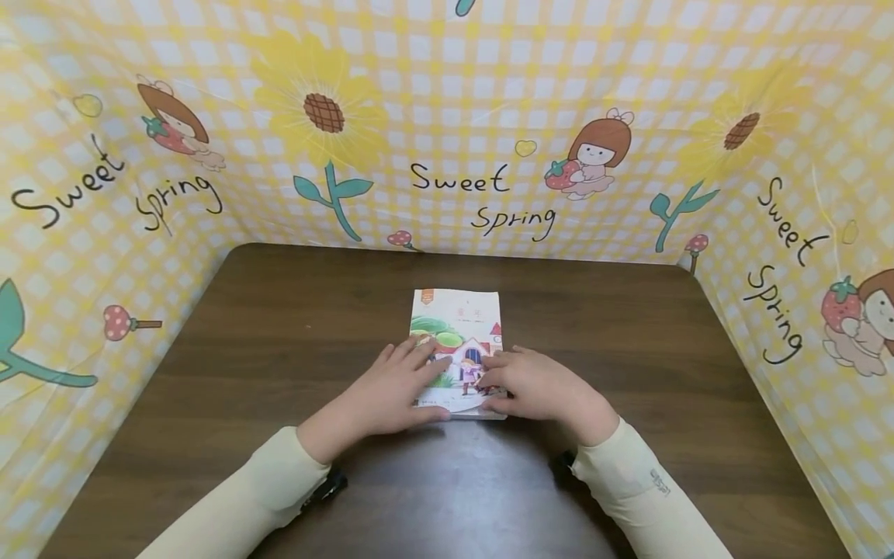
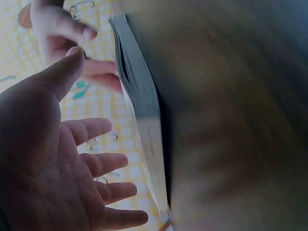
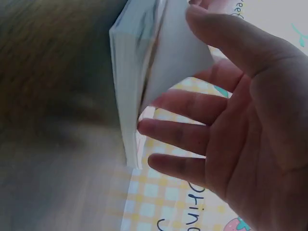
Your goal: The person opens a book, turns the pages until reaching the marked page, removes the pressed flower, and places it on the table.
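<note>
A thick paperback book [image 1: 457, 314] with a colourful cartoon cover lies on the table in the head view. My left hand [image 1: 394, 388] is over its left side, fingers spread and fairly straight. At the book's right edge is my right hand [image 1: 538, 388], its fingertips on the cover near the lower right corner. In the right wrist view the front cover [image 3: 178, 53] stands up a little from the page block [image 3: 127, 91], and the fingers of that hand reach along its outer side. The left wrist view shows the page edges [image 2: 139, 91] beside the open left palm.
The dark brown wooden table [image 1: 300, 310] extends around the book. A yellow checked cloth [image 1: 447, 101] with flowers and "Sweet Spring" lettering forms walls at the back and both sides. Dark wrist bands [image 1: 324, 487] show under the cream sleeves [image 1: 237, 497].
</note>
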The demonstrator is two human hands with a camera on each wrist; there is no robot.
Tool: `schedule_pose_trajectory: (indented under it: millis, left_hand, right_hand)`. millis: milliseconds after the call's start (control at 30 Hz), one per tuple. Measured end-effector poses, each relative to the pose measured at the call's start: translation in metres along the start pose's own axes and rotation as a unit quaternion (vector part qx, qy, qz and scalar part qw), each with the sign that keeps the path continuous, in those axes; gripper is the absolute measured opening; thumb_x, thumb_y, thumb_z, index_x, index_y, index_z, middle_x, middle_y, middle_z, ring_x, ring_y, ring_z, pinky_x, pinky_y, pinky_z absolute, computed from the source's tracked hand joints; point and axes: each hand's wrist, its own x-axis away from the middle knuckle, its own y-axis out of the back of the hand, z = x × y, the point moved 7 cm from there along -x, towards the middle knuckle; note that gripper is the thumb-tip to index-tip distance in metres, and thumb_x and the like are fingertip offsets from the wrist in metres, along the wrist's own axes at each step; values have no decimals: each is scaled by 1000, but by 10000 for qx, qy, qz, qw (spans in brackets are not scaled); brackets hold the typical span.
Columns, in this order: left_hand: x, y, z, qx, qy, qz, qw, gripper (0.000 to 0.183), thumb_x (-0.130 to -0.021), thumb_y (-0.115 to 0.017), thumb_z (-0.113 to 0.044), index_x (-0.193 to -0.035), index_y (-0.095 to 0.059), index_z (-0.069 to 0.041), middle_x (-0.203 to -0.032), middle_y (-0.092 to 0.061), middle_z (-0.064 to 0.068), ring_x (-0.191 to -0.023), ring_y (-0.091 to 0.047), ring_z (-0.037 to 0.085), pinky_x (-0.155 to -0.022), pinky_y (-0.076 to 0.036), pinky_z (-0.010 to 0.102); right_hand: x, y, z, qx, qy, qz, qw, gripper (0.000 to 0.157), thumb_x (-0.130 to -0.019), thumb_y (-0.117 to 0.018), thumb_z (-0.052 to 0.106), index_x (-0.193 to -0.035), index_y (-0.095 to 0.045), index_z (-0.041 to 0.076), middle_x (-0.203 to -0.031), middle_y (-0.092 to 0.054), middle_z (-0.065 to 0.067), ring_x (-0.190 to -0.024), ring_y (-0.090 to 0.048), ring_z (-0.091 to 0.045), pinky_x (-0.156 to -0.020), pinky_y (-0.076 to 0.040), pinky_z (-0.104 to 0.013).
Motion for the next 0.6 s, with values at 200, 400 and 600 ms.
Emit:
schedule_pose_trajectory:
  millis: [200,400,600]
  left_hand:
    - [-10,-4,-22,53,-254,-94,9996,76,-93,-59,-68,-155,-47,-26,-166,-34,10,-154,-24,40,-115,-28,68]
    - [-12,1,-31,32,-452,-274,9986,50,-102,-58,-49,-144,-62,-21,-153,-52,12,-147,-39,39,-113,-37,64]
    - [-11,8,-29,398,-574,-418,9967,45,-104,-58,-38,-144,-62,-16,-146,-60,10,-143,-48,34,-118,-36,53]
  right_hand:
    - [3,13,8,442,573,-955,9928,15,-100,-67,32,-92,-72,21,-74,-66,14,-69,-62,-7,-85,-55,-40]
    - [7,29,9,636,611,-1799,9797,11,-96,-73,35,-93,-74,24,-73,-68,17,-61,-58,-5,-64,-50,-30]
    - [20,55,-2,466,390,-2416,9685,18,-95,-75,35,-100,-76,18,-86,-74,10,-69,-63,-6,-70,-54,-31]
